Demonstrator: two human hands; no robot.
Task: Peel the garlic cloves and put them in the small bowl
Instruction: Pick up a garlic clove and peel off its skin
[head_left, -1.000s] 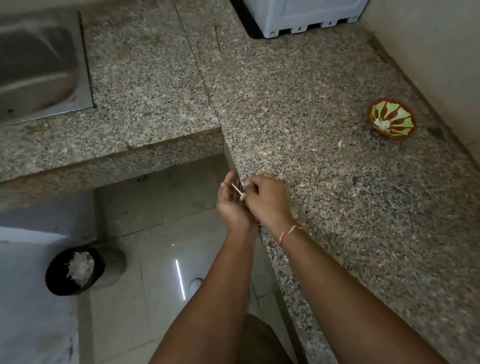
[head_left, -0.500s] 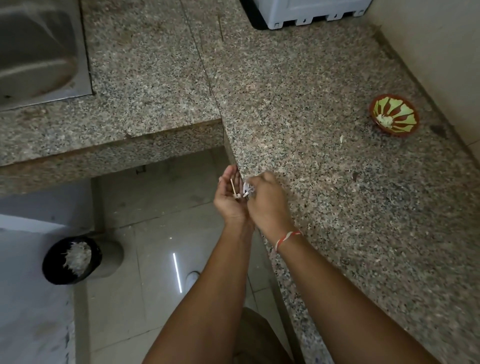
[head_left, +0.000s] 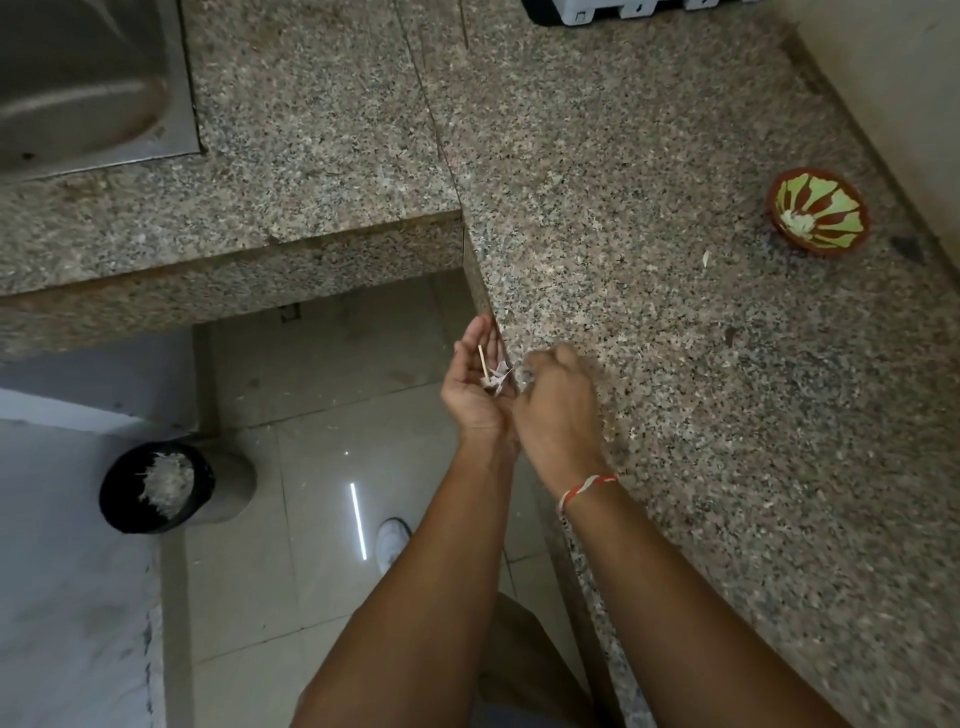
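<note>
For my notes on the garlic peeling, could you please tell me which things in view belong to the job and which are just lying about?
Job: left hand cupping garlic skins; right hand, blurred; small bowl on the countertop.

Lying about: sink; bin on the floor; white appliance at the top edge.

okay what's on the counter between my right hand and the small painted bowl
Almost nothing: the head view shows bare speckled granite counter from the right hand to the small bowl, apart from one pale scrap, likely garlic skin, lying near the bowl.
</note>
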